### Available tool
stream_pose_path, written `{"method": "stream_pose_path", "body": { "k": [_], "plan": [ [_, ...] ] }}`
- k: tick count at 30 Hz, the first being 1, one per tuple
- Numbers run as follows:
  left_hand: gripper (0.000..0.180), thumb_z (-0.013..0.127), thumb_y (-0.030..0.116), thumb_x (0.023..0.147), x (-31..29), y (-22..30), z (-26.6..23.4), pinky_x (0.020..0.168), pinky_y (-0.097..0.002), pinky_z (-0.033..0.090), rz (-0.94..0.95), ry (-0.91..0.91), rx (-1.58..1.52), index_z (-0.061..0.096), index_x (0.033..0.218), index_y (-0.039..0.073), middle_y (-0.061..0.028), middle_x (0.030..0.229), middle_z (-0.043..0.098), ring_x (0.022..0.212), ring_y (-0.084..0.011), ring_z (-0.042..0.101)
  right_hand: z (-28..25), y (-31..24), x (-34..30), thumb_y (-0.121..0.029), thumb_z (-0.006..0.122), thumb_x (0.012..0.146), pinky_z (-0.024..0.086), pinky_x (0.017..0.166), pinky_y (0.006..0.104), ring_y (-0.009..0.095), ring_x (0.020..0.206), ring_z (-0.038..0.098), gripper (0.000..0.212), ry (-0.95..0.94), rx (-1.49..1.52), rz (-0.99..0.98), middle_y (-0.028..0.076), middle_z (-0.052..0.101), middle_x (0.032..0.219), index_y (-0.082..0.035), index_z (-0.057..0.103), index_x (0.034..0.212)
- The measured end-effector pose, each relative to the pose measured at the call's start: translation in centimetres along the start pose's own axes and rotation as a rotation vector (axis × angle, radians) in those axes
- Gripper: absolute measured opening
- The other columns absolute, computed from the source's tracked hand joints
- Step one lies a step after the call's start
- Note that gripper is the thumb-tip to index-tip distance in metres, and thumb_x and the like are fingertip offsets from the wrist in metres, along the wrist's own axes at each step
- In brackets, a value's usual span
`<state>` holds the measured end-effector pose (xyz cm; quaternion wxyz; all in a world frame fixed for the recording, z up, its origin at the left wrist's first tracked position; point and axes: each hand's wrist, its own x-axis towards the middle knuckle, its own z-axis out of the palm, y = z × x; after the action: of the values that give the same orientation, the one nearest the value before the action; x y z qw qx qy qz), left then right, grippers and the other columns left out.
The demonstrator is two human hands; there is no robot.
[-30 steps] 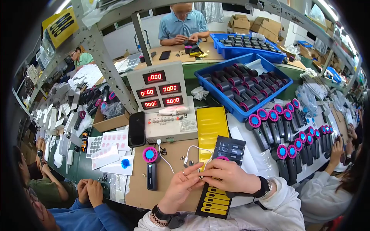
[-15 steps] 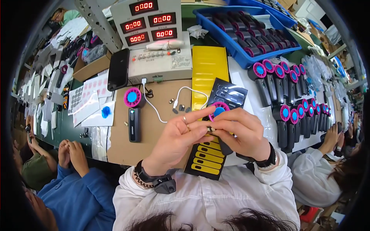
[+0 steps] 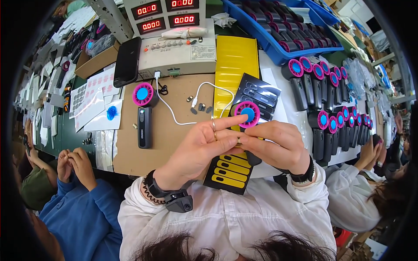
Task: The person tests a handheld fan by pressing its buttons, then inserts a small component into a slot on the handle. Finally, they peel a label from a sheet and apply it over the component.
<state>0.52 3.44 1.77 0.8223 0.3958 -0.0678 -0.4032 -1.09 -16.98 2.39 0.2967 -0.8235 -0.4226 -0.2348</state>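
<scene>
My left hand [image 3: 198, 141] and my right hand [image 3: 278, 143] meet fingertip to fingertip. Between the thumbs and fingers is a tiny piece [image 3: 239, 140], too small to name. The left index finger stretches out over a handheld fan [image 3: 247, 114] with a magenta ring and blue centre. Its dark handle [image 3: 252, 158] shows below the right fingers; how far either hand grips it is hidden. Under the hands lies a black box with yellow slots [image 3: 230, 174]. Behind the fan rests a black printed card [image 3: 260, 96].
Another fan [image 3: 144, 126] lies on the brown board [image 3: 167, 152], near a white cable [image 3: 174, 114] and small dark parts [image 3: 202, 107]. A meter box [image 3: 178, 56] and phone [image 3: 127, 61] stand behind. Rows of fans [image 3: 320, 126] and a blue crate [image 3: 283, 55] lie right. Co-workers sit both sides.
The view has shifted slightly, so the table things sit higher in the picture. My fingertips still pinch together, and more of the fan's magenta ring shows above them.
</scene>
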Motion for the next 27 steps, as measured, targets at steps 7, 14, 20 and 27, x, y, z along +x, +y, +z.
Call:
{"method": "stream_pose_path", "body": {
  "k": [7,14,20,27],
  "plan": [
    [0.046,0.049,0.003,0.091,-0.8,-1.2,0.9,0.086,-0.0263,0.046,0.211,-0.001,0.176,0.035,0.134,0.001,-0.0109,0.109,0.061,0.097,-0.0144,0.059,-0.1,-0.4,-0.1,-0.005,0.077,0.061,0.051,0.056,0.0275,0.02,0.068,0.063,0.026,0.136,-0.008,-0.047,0.008,0.063,0.083,-0.002,0.066,0.085],
    [0.033,0.064,-0.001,0.078,-0.9,-0.8,0.5,0.078,-0.0286,0.048,0.679,0.1,0.967,0.058,0.111,0.002,-0.0106,0.106,0.062,0.087,-0.0182,0.061,-0.2,-0.7,-0.3,-0.006,0.077,0.062,0.051,0.056,0.0273,0.02,0.067,0.063,0.025,0.169,0.001,-0.049,0.008,0.063,0.082,-0.002,0.065,0.084],
    [0.022,0.071,0.0,0.068,-0.3,-1.5,0.2,0.072,-0.0304,0.048,0.968,0.146,1.139,0.064,0.089,0.003,-0.0088,0.093,0.063,0.08,-0.0206,0.061,0.1,-1.2,-0.6,-0.005,0.078,0.061,0.051,0.055,0.0278,0.021,0.067,0.063,0.026,0.199,0.073,0.011,0.009,0.064,0.082,-0.002,0.064,0.084],
    [0.022,0.071,0.0,0.068,0.9,-2.5,0.0,0.071,-0.0306,0.047,1.179,0.152,1.228,0.063,0.089,0.003,-0.0078,0.088,0.063,0.079,-0.0208,0.061,1.4,-1.9,-2.5,0.005,0.072,0.063,0.05,0.059,0.0274,0.019,0.068,0.062,0.022,0.28,0.326,0.293,0.012,0.064,0.082,0.001,0.064,0.084]
  ]
}}
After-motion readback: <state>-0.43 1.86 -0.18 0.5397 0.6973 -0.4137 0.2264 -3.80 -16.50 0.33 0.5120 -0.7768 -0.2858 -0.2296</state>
